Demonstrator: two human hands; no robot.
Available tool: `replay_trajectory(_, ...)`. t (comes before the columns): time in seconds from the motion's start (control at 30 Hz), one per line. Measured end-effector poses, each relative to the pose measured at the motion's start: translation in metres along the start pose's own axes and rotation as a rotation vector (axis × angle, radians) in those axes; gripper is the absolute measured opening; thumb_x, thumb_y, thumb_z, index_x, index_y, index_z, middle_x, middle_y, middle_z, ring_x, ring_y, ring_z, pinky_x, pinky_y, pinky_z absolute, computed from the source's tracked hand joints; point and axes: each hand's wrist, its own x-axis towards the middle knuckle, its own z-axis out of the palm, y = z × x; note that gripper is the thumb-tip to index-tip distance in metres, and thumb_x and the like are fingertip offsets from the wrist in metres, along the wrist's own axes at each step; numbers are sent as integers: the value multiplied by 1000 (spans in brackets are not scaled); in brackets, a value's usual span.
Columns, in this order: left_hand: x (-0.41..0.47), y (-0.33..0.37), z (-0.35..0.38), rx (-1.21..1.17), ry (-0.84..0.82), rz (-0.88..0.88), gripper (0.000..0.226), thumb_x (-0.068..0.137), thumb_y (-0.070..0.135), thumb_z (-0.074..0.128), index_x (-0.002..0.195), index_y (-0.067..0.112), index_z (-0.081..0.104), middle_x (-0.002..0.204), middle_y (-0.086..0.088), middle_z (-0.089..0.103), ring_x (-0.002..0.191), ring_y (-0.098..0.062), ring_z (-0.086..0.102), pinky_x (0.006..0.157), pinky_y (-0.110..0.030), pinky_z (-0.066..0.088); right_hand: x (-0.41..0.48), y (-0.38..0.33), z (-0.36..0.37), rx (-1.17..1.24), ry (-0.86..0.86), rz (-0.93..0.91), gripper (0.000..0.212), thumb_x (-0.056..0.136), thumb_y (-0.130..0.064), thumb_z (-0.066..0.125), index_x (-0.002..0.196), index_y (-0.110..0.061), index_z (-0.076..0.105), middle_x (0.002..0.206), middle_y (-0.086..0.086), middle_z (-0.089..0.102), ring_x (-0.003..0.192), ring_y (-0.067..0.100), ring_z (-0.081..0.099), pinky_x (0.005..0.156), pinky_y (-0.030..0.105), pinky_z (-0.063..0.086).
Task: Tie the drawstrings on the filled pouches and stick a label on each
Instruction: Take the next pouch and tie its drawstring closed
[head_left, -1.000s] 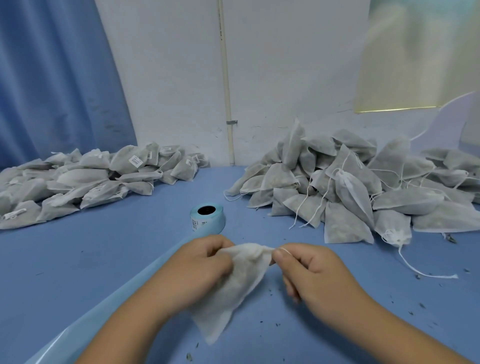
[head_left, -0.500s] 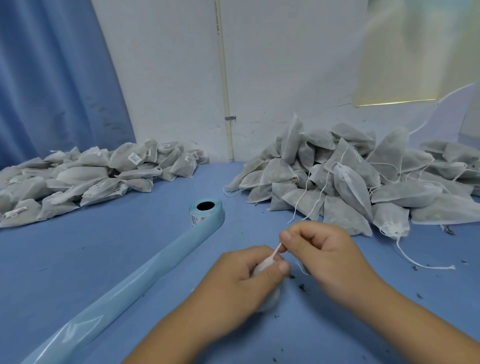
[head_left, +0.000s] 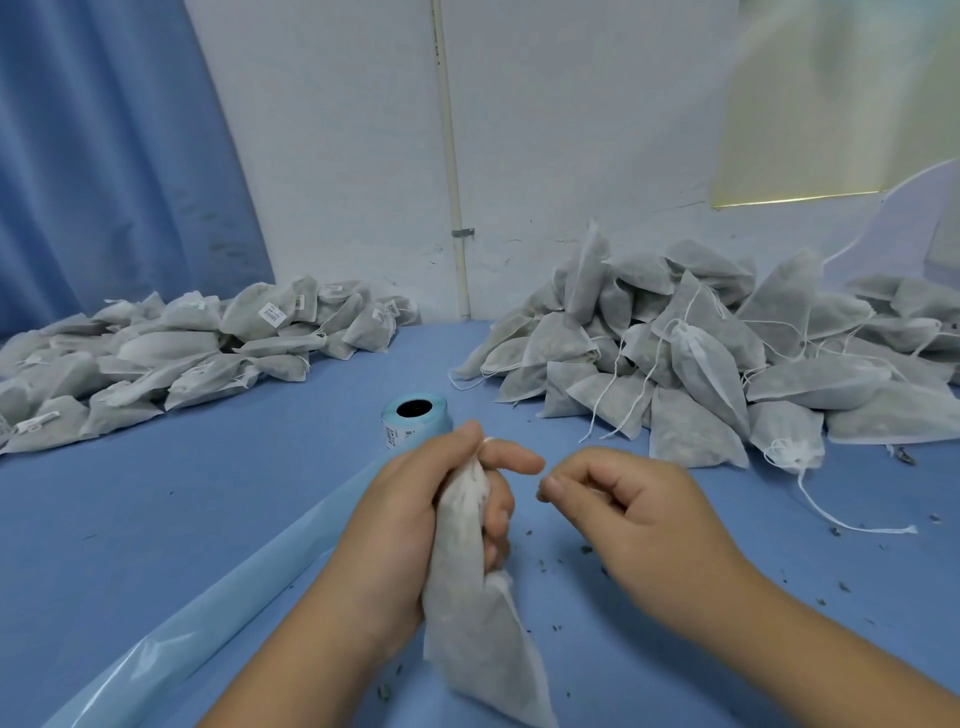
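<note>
**Hands drawn apart, pouch neck closed in the left fist**

Since half a second ago the right hand (head_left: 623, 512) has pulled away from the left hand (head_left: 410, 514); then the two touched over a bunched pouch, now a clear gap lies between them at the centre of the frame. The pouch (head_left: 475, 623) has also lengthened out; it hangs from the left fist down toward the bottom edge, its neck squeezed narrow.

The left hand is wrapped tight round that neck, forefinger stretched toward the right hand; a small white bit of drawstring (head_left: 487, 441) shows at the top of the fist. The right hand has its fingers curled, thumb and forefinger tips close together; whether a thread is pinched there I cannot tell, since no string shows across the gap.

My reading is that the drawstring has been pulled tight and the knot is being made or is nearly made; no label shows on the visible side of this pouch, so sticking comes next. The label roll (head_left: 415, 415) stands just above the left hand, its backing strip (head_left: 182, 623) trailing to the lower left over the blue worktop (head_left: 156, 519).

At the left of the frame lies the labelled pile (head_left: 182, 353), several with white stickers; at the right, the loose-stringed pile (head_left: 701, 364) is larger, so much of the job looks left. Dark crumbs (head_left: 587, 549) dot the worktop near the right hand; a firm knot should keep more from spilling.
</note>
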Motion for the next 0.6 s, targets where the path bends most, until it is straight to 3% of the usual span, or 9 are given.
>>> replay_trajectory(0.07, -1, 1, 1, 128, 124, 24, 33, 80, 38, 57, 77, 14, 78, 48, -3, 49, 42, -16, 42, 45, -25, 39, -2, 2, 3, -119, -16, -103, 19, 93, -31, 60, 75, -24, 65, 51, -2, 45, 47, 6, 37, 48, 17, 30)
replay_trajectory(0.2, 1, -7, -3, 588, 276, 135, 35, 94, 20, 49, 75, 28, 77, 47, 5, 55, 45, -4, 49, 47, -11, 39, -6, -1, 6, -308, -39, -257, 15, 90, -31, 54, 82, -25, 65, 54, -18, 44, 53, 1, 43, 53, 12, 31)
replay_trajectory(0.27, 0, -11, -3, 814, 252, 220, 31, 92, 28, 48, 73, 30, 73, 49, 4, 57, 45, 0, 48, 46, -14, 37, -6, -3, 5, -346, -28, -310, 12, 90, -26, 56, 84, -23, 66, 56, -24, 42, 55, -5, 42, 55, 9, 32)
replay_trajectory(0.33, -1, -15, -6, 962, 169, 267, 28, 89, 38, 45, 73, 30, 66, 56, -2, 59, 48, -3, 46, 50, -26, 39, -7, -5, 3, -355, 3, -336, 12, 90, -24, 57, 85, -23, 67, 60, -23, 48, 57, -8, 43, 56, 8, 33)
replay_trajectory(0.4, -3, -17, -6, 1005, 61, 259, 22, 83, 41, 45, 74, 35, 64, 57, 1, 58, 50, -5, 46, 51, -26, 39, -7, -6, 1, -339, 47, -338, 12, 89, -21, 57, 85, -22, 67, 67, -18, 58, 60, -9, 47, 58, 7, 35)
replay_trajectory(0.47, -6, -15, -2, 979, -12, 240, 21, 80, 41, 47, 74, 39, 67, 52, 10, 56, 51, -2, 50, 50, -18, 39, -6, -6, -1, -331, 90, -323, 11, 88, -19, 57, 84, -20, 67, 69, -14, 59, 58, -6, 47, 56, 10, 36)
replay_trajectory(0.53, -7, -12, 2, 855, -34, 197, 24, 77, 39, 50, 68, 32, 71, 48, 11, 53, 48, -2, 49, 50, -14, 37, -5, -6, -1, -322, 91, -299, 12, 89, -21, 56, 83, -20, 66, 66, -11, 58, 56, -2, 45, 54, 12, 34)
replay_trajectory(0.6, -7, -8, 5, 612, -48, 99, 25, 71, 39, 56, 60, 22, 70, 43, 5, 49, 43, -9, 46, 49, -18, 38, -5, -5, -1, -277, 47, -265, 14, 90, -24, 54, 79, -24, 64, 59, -9, 55, 53, 2, 44, 53, 13, 31)
